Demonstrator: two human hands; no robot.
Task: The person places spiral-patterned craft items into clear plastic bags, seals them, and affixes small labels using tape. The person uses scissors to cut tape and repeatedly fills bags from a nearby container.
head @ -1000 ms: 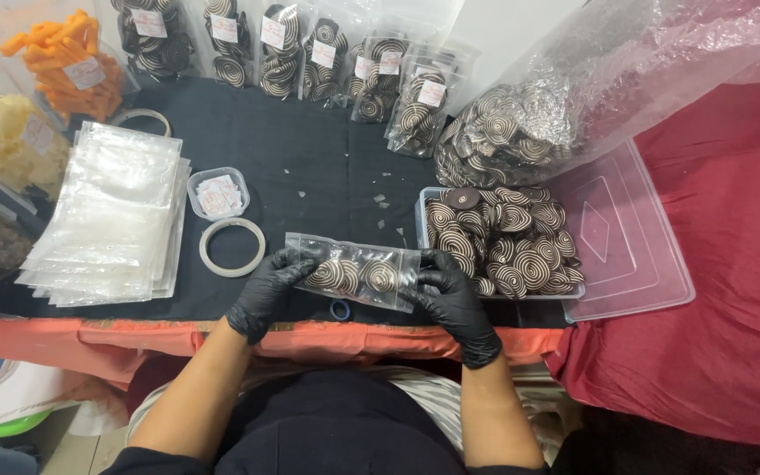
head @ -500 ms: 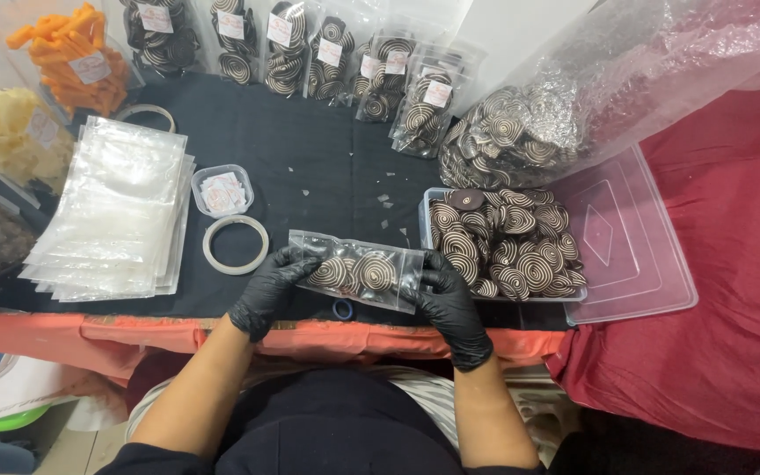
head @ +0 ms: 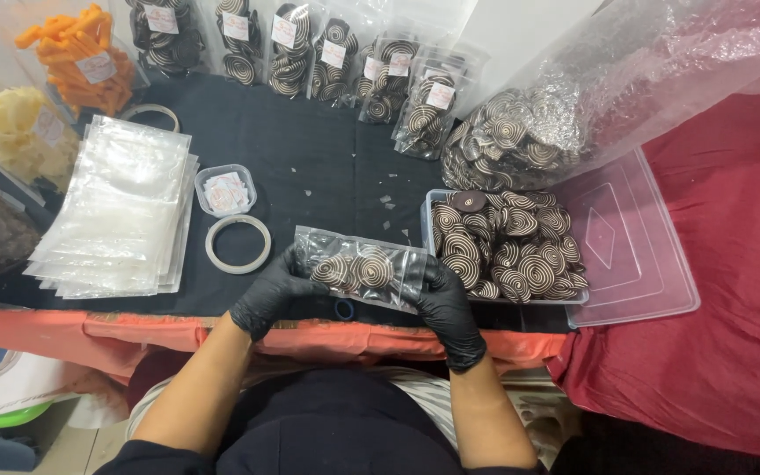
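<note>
A clear pouch (head: 361, 269) of spiral cookies is grasped at its ends by the gloved left hand (head: 276, 290) and right hand (head: 444, 301), above the near edge of the dark surface (head: 310, 167). Since the earlier views it has hardly moved, suggesting sealing under way. A cookie tub (head: 505, 246) lies just right; tape ring (head: 237, 244) left.
</note>
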